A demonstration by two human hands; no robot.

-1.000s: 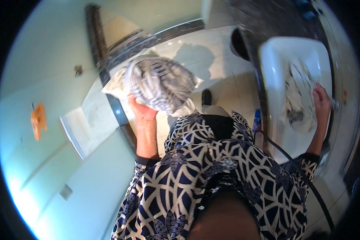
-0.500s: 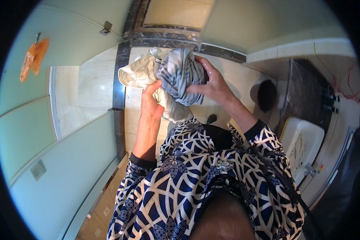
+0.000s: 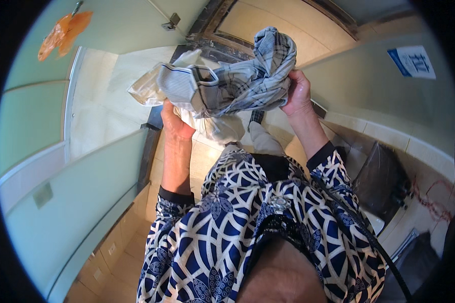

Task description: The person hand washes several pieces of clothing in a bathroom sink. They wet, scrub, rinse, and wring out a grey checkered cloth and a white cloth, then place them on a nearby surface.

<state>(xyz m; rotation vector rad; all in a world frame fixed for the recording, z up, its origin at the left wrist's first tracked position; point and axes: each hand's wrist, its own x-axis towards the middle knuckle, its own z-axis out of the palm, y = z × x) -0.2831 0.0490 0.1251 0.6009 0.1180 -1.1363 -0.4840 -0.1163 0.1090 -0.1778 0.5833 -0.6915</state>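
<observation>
A bunched, twisted grey plaid garment is stretched between my hands, above the floor in front of me. My right hand is closed on its right end, with the fingers partly behind the fabric. At its left is a finely striped pale band with a dark edge, lying over a cream garment. My left hand grips the cream garment from below, thumb up beside the striped band; its other fingers are hidden by the cloth. Part of the cream garment hangs down between my forearms.
Frosted glass panels stand to my left, and an orange plastic bag hangs from a hook there. A dark stone doorway sill lies ahead. On the right are a glass panel with a blue-and-white sign and a dark covered object.
My right hand has moved right and slightly forward, drawing the balled plaid garment out longer. The striped band has come into view. The whole view has shifted, with the right-hand sign now showing.
</observation>
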